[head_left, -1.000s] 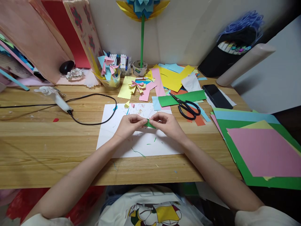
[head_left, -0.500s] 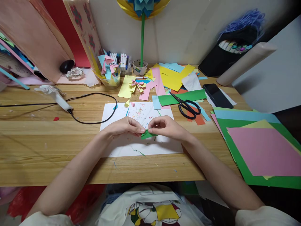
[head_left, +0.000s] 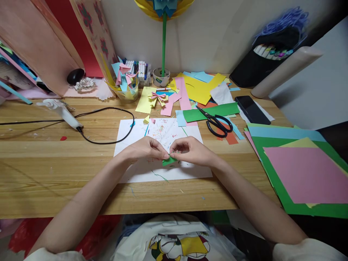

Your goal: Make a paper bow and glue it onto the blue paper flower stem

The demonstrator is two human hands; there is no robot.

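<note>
A small piece of green paper (head_left: 169,161) is pinched between both hands, just above a white sheet (head_left: 144,174) marked with colour specks and thin green strips. My left hand (head_left: 149,148) grips its upper left part between thumb and fingers. From the other side my right hand (head_left: 191,150) pinches the upper right part, the fingertips of the two hands almost touching. Part of the paper is hidden behind the fingers, so its exact fold cannot be made out.
Black-handled scissors (head_left: 219,125) rest on a green strip (head_left: 212,111) beside a phone (head_left: 252,110). A white glue gun (head_left: 61,114) with a black cable lies left. Coloured sheets (head_left: 307,174) are stacked right. A folded paper bow (head_left: 158,98) sits behind the hands.
Both hands have shifted slightly down with the green paper. Less of the paper's right end shows now, and my right hand's fingers have moved in over it.
</note>
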